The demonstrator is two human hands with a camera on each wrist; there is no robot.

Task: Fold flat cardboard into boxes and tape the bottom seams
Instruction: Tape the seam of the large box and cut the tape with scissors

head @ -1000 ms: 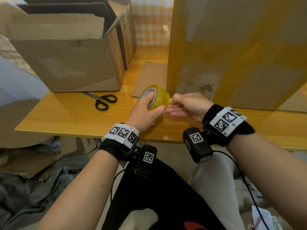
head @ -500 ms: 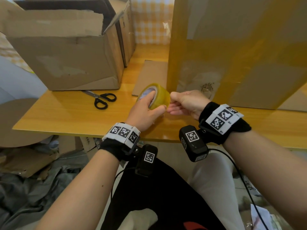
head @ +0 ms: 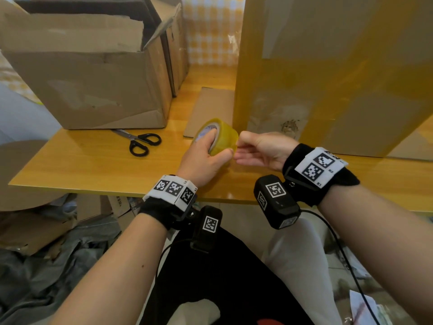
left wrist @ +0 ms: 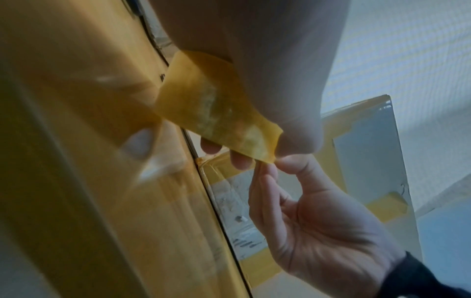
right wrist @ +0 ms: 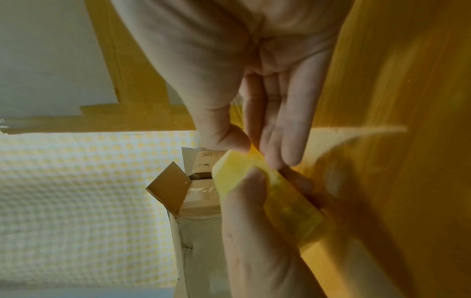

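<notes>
Left hand [head: 206,158] is wrapped around the yellow tape roll [head: 218,134] near the table's [head: 93,165] front edge, fingers through the core. Right hand [head: 262,148] pinches the tape end at the roll. Big taped box [head: 328,66] stands right behind; scissors [head: 140,141] lie off to the left.

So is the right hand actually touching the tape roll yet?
Touching. In the right wrist view the right hand pinches the edge of the tape roll between thumb and fingertips, while the left hand grips it.
</notes>
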